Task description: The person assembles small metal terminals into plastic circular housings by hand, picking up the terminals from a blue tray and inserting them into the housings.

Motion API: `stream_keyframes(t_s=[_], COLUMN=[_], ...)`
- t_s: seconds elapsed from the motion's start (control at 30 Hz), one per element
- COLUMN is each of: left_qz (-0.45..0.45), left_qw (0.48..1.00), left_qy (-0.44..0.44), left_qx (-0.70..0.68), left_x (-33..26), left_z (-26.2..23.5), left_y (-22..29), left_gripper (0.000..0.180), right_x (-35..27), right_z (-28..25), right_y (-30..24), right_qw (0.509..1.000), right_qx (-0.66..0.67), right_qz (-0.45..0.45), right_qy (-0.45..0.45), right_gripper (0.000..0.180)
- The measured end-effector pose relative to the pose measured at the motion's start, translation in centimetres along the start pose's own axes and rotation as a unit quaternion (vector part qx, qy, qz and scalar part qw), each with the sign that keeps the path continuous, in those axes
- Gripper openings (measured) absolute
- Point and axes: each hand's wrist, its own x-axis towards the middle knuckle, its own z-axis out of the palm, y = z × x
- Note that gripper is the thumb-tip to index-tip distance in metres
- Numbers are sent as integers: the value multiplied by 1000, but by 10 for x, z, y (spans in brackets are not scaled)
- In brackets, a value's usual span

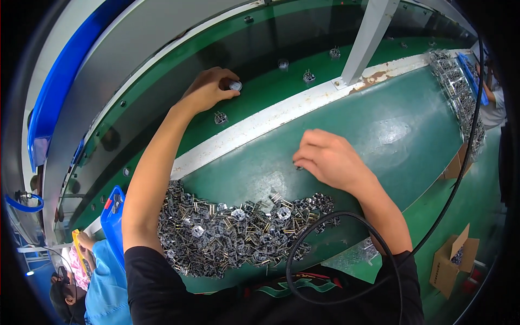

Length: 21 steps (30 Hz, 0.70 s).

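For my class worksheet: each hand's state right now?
Left hand: closed on a small round part.
Right hand: curled; whether it holds anything cannot be told.

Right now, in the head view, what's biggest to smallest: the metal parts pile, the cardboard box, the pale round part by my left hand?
1. Metal parts pile
2. Cardboard box, lower right
3. Pale round part by your left hand

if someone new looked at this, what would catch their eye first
Probably the big heap of small silver-and-black pronged parts on the smooth green tabletop, lying low in view between the forearms. Next, beyond the scuffed white rail, the bare left hand has a small round whitish part at its fingertips over the long green belt.
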Motion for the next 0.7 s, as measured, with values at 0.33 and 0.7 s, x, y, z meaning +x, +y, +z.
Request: stream_keyframes(t_s=[0.33,0.7], left_qz=[65,75], left_qw=[959,948], left_qy=[146,143], left_qx=[-233,-276], left_x=[-87,-96], left_z=[32,47], left_y=[120,134], left_gripper=[39,41], right_x=[15,10], right_z=[2,9], right_y=[-23,-27], right_qw=[953,957], right_qx=[85,70], right_qz=[-5,-27], right_qy=[290,279], right_gripper=[14,17])
